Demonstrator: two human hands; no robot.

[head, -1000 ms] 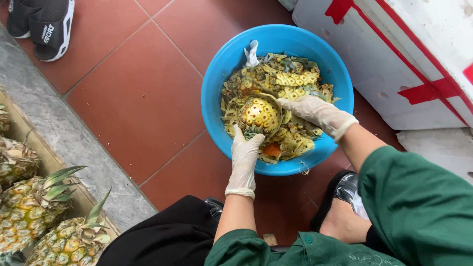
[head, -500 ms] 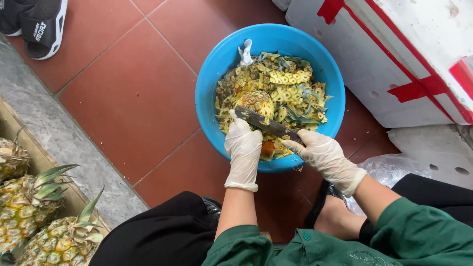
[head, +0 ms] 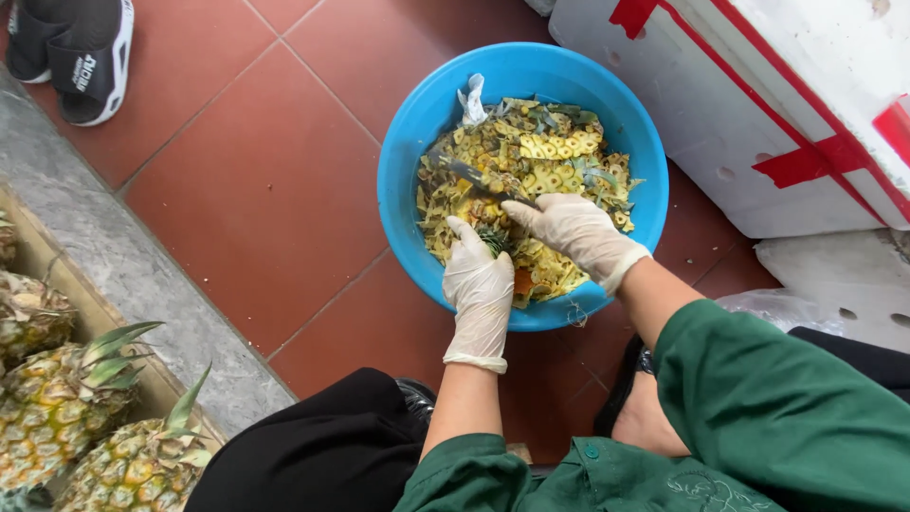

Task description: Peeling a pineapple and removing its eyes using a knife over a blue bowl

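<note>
Nearby, whole pineapples [head: 85, 417], white foam box [head: 758, 104], black sandals [head: 71, 47]

Yellow-green pineapple peels [head: 559, 161] are held in the bright blue basin [head: 417, 142]; beside the basin, red-brown floor tiles [head: 237, 180] are seen

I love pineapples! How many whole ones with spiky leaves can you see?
3, all at the left edge: one, one below it, one at the bottom. More may be hidden outside the picture.
</note>
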